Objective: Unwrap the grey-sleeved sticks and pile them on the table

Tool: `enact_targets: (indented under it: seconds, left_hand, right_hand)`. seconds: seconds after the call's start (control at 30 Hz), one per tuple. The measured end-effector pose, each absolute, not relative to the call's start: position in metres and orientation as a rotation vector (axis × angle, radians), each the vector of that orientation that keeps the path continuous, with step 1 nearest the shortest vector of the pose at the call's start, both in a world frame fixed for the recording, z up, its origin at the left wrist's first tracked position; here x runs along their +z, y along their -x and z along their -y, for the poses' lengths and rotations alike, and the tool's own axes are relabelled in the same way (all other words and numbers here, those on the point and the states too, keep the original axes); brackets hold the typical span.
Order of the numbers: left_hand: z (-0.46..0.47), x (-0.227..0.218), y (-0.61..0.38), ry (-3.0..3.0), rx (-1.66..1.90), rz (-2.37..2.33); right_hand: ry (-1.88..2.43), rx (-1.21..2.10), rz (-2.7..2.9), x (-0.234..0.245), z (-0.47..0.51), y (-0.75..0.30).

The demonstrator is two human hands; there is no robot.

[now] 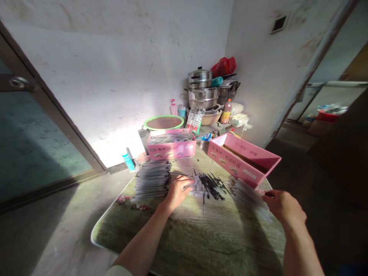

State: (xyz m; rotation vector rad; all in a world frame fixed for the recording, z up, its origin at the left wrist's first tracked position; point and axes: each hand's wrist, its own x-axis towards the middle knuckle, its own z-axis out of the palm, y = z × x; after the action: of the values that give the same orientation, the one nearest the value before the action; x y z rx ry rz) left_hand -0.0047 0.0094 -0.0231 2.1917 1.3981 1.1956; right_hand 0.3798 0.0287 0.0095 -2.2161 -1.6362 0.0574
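I work at a wood-patterned tabletop (207,241), with a pale wall (109,57) rising beyond both hands. Far ahead of my left hand (178,191), stacked pots (202,94) stand in the corner, and a green-rimmed basin (180,125) sits nearer. A framed door (37,130) is well off to the left of that hand.

My left hand is half curled at the pale ends of a loose heap of thin black-and-white sticks (212,184); I cannot tell whether it grips one. Just left of it lies a thick stack of sticks (152,180), roughly aligned. My right hand (283,207) is mostly curled, thumb toward the fingers, beside a blurred spread of pale sticks (248,195); whether it has hold of anything I cannot tell.

Beyond my left hand stands a pink box (172,150) filled with sticks; a second pink box (234,165) sits at an angle, ahead and to the left of my right hand. The tabletop's white rim curves round a corner to the left of my left forearm. My right hand is near the right edge. Open room lies between my forearms.
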Motion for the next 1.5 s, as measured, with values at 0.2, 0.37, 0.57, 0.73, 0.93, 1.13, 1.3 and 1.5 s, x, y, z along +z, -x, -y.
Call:
enact_targets:
  seconds: [0.2,0.37,0.57,0.73,0.93,1.13,1.3,1.5]
  left_hand:
    - [-0.004,-0.020,0.010,-2.201,1.233,-1.487]
    - [0.002,-0.003,0.046,-2.139,1.260,-1.791]
    - [0.057,0.005,0.122,-1.628,0.975,-2.547]
    - [0.098,-0.014,0.153,-1.446,0.707,-2.770]
    - [0.096,-0.029,0.130,-1.507,0.907,-2.517]
    - [0.085,-0.021,0.088,-1.737,0.794,-2.377]
    - [0.075,-0.016,0.076,-1.937,0.646,-2.205]
    - [0.068,-0.019,0.065,-2.067,0.640,-1.977]
  right_hand:
    - [2.076,-0.105,1.721,0.013,-0.021,-0.307]
    - [1.922,0.035,1.995,-0.007,-0.019,-0.267]
    - [1.907,0.050,1.990,-0.011,-0.021,-0.268]
    - [1.901,0.021,1.978,-0.011,-0.022,-0.268]
    - [1.888,0.045,1.979,-0.011,-0.020,-0.267]
    - [1.888,0.084,1.992,-0.008,-0.020,-0.265]
    - [1.885,0.101,1.969,-0.006,-0.019,-0.265]
    - [1.860,0.101,1.970,-0.003,-0.017,-0.262]
